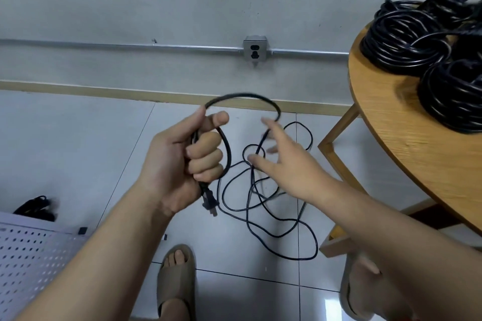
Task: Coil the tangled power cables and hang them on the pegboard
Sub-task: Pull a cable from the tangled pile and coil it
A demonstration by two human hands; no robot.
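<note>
left hand (180,161) fingers (206,156) clamped round a black power cable (242,95), plug (209,202) dangling just under them, cable arcing over to the spread right hand (284,164), rest of it tangled on the floor (78,138) below, coiled cables (407,39) on the surface (407,143) up right of the fingers

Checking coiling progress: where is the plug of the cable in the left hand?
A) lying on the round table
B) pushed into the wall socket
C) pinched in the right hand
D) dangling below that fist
D: the plug hangs just below the left hand, which grips the cable.
</note>
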